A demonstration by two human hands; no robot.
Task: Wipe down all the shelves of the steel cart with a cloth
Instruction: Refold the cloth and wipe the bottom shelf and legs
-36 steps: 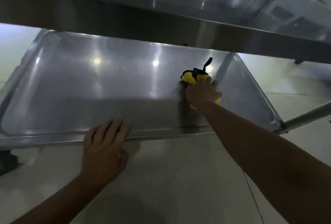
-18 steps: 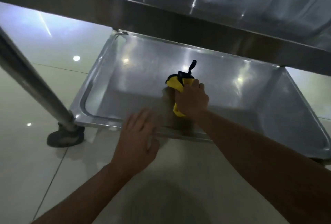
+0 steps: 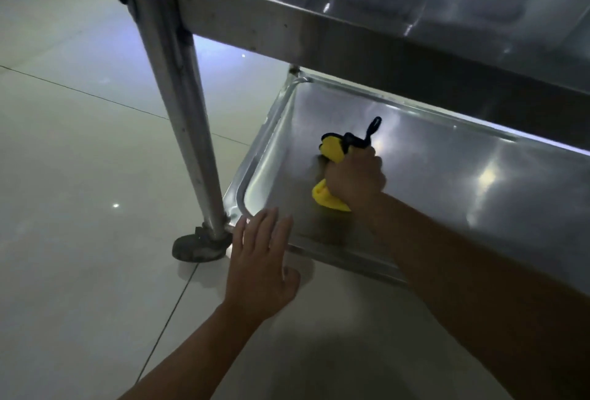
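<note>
Right hand [image 3: 356, 180] fisted tight around bunched yellow cloth with black trim [image 3: 332, 152], pressing it onto left part of shiny steel bottom shelf [image 3: 447, 176]. Left hand [image 3: 260, 264] flat, fingers spread, hovering at shelf's near-left corner, gripping nothing. Beside it, round steel cart leg [image 3: 178, 105] on dark caster [image 3: 198, 248], pale tiled floor [image 3: 79, 272] beneath.

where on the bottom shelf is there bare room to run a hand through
The bottom shelf is bare right of the right hand and yellow cloth, out to the far rim under the upper shelf. A narrower strip lies between the cloth and the left rim. The near left corner is crowded: left hand, cart leg, caster.
</note>
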